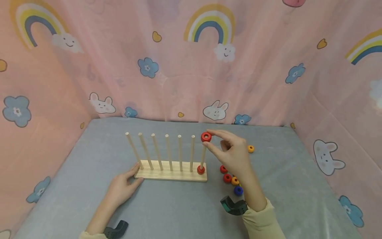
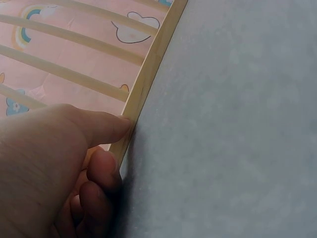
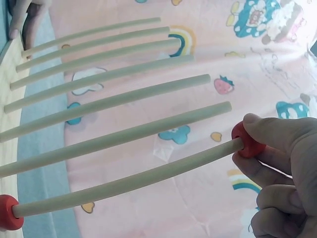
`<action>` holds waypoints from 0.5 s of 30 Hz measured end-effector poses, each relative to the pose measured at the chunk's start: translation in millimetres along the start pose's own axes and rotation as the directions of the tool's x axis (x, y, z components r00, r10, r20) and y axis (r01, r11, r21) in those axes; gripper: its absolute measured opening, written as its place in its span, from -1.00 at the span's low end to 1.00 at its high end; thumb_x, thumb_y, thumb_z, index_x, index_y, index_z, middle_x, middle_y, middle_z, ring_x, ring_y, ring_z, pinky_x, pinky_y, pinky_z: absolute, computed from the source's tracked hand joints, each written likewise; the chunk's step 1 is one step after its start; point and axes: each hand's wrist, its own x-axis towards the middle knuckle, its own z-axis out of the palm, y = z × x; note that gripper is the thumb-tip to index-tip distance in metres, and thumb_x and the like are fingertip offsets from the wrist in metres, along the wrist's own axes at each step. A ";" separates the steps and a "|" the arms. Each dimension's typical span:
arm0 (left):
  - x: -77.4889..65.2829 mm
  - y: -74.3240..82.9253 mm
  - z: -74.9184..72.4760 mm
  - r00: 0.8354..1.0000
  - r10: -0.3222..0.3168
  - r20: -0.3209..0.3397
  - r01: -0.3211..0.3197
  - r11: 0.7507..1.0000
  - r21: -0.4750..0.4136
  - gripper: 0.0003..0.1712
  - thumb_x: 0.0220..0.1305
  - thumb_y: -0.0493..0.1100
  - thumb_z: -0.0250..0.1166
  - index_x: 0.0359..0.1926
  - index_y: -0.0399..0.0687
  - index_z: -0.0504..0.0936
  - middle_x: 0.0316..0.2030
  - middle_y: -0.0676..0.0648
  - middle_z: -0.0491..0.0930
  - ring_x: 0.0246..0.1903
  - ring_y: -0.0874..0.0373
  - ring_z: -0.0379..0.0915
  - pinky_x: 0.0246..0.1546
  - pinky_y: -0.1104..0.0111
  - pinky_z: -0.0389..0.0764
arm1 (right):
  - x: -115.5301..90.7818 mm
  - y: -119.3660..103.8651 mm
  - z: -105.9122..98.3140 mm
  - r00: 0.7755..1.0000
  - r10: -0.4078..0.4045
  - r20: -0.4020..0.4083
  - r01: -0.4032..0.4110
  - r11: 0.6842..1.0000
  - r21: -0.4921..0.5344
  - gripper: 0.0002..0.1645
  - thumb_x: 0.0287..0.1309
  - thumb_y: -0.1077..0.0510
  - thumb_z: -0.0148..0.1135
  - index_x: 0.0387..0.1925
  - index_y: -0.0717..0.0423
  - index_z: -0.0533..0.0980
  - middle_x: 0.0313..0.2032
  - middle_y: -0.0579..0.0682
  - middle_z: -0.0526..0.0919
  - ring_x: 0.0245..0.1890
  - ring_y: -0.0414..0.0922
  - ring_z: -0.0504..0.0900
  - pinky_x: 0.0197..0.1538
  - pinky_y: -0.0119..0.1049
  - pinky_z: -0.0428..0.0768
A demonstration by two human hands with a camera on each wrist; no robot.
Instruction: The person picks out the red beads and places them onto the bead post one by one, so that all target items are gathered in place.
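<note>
A wooden peg rack [image 1: 173, 176] with a row of upright dowels stands on the grey cloth. My left hand [image 1: 123, 189] grips its left end, thumb on the front edge, as the left wrist view also shows. Between thumb and fingers my right hand [image 1: 235, 152] pinches a red ring bead [image 1: 206, 136] at the top of the rightmost dowel [image 3: 129, 186]. In the right wrist view the dowel's tip meets the bead's hole. Another red bead [image 1: 201, 170] sits at the base of that same dowel.
Right of the rack lie loose beads: red ones [image 1: 227, 178], an orange one [image 1: 235, 181] and a blue one [image 1: 238, 191], partly behind my right forearm. A yellow-orange bead [image 1: 250, 149] lies farther back. A pink patterned curtain [image 1: 179, 83] hangs behind the table.
</note>
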 end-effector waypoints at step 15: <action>-0.5 -1.0 1.1 1.000 -0.001 0.004 0.001 1.000 0.000 -0.29 0.43 -0.06 0.43 0.46 -0.27 0.46 0.45 -0.19 0.42 0.42 -0.32 0.36 0.38 -0.23 0.43 | -0.1 -0.7 -1.6 0.998 0.058 0.032 -0.059 0.998 0.032 -0.61 0.16 0.21 0.62 0.05 0.09 0.78 -0.29 -0.03 0.72 -0.76 -0.22 0.11 -0.66 -0.37 0.09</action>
